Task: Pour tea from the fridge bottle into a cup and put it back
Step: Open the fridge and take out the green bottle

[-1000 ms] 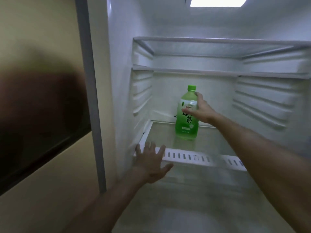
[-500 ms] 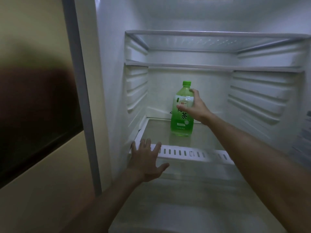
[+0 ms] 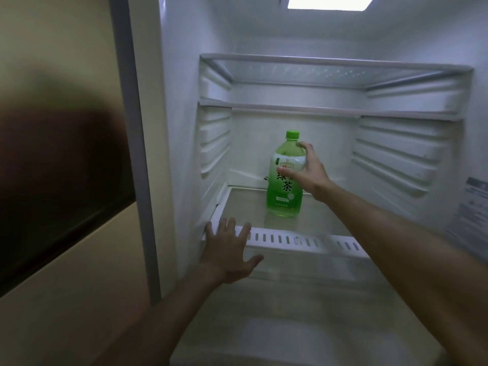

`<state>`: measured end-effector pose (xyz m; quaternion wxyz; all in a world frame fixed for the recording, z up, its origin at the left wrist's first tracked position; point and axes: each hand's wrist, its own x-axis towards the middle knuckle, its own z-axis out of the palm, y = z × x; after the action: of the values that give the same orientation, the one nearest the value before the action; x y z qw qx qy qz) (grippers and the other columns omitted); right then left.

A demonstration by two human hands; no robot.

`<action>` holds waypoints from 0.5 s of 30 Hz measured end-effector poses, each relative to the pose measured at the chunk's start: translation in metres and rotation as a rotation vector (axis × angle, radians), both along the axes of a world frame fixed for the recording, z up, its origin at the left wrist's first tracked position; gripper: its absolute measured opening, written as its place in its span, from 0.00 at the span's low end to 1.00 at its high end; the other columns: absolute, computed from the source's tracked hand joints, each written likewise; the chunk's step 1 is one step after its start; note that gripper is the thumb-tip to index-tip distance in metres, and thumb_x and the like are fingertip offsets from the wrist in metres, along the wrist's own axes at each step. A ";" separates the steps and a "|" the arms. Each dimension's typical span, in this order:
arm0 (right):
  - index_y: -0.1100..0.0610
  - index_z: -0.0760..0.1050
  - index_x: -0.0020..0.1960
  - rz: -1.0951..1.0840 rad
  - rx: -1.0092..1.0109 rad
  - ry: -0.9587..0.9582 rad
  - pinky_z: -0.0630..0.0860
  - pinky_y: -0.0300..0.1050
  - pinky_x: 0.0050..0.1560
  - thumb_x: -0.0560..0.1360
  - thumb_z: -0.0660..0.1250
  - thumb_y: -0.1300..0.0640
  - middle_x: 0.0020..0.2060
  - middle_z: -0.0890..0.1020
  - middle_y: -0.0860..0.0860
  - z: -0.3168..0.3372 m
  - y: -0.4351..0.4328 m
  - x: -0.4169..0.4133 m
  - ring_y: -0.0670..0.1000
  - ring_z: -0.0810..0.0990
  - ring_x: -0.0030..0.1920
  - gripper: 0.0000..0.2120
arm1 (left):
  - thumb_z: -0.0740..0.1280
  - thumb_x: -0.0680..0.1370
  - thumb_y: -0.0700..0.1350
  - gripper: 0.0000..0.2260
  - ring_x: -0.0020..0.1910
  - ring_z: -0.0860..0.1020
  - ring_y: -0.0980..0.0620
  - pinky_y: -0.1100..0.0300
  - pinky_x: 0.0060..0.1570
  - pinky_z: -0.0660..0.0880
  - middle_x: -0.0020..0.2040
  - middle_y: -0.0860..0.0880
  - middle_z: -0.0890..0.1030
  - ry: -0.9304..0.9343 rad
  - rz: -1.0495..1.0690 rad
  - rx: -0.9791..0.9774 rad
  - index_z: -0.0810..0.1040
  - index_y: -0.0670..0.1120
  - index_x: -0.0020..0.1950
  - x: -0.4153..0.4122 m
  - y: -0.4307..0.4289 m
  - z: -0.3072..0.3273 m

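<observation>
Green tea bottle [image 3: 282, 198] stood upright on the glass shelf [image 3: 245, 204] inside the open fridge, set toward the back, roughly mid-width. Green cap [image 3: 292, 134] was on. White-and-green label faced the camera, printed with Chinese characters. Base sat flat on the glass.

Right hand [image 3: 309, 173] was on the bottle from its right side. Thumb lay across the label front, fingers [image 3: 303, 147] curled round the shoulder and the far side. That is a wrap grip, not a pinch. Right forearm reached in from the lower right.

Left hand [image 3: 229, 250] was flat against the shelf's white slotted front trim [image 3: 303, 240], at its left end. Its fingers [image 3: 227, 227] were straight and spread, tips on the trim, thumb splayed out to the right. It held nothing. It was well apart from the bottle, nearer the camera and to the left.

Above the bottle: an upper glass shelf [image 3: 330, 72] with nothing visible on it. Ribbed shelf rails ran down both side walls. The ceiling light [image 3: 327, 1] was lit. A printed sticker [image 3: 472, 207] was on the right inner wall, text too blurred to read.

Below the trim was a clear drawer front [image 3: 303, 268]; contents could not be made out.

Left of the fridge frame: a beige surface with a dark panel [image 3: 60, 180].
</observation>
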<state>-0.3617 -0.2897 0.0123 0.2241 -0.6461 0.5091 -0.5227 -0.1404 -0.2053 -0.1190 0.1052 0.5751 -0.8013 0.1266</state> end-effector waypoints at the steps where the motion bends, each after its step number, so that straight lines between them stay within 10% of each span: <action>1: 0.48 0.62 0.72 -0.003 0.002 0.001 0.82 0.60 0.50 0.67 0.78 0.57 0.56 0.79 0.56 0.000 0.003 -0.001 0.56 0.83 0.50 0.39 | 0.50 0.75 0.72 0.38 0.78 0.53 0.41 0.35 0.73 0.49 0.78 0.41 0.56 -0.002 0.001 -0.002 0.51 0.53 0.79 0.000 -0.001 0.000; 15: 0.50 0.65 0.69 -0.040 -0.085 0.052 0.83 0.52 0.48 0.65 0.81 0.57 0.55 0.80 0.54 0.024 0.072 -0.004 0.53 0.83 0.48 0.38 | 0.42 0.70 0.74 0.42 0.78 0.55 0.43 0.35 0.71 0.52 0.78 0.41 0.58 -0.023 0.042 -0.002 0.53 0.54 0.79 0.000 0.003 0.001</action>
<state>-0.3658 -0.2180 0.0361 0.1724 -0.6581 0.5048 -0.5313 -0.1403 -0.2026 -0.1180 0.0940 0.5904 -0.7900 0.1361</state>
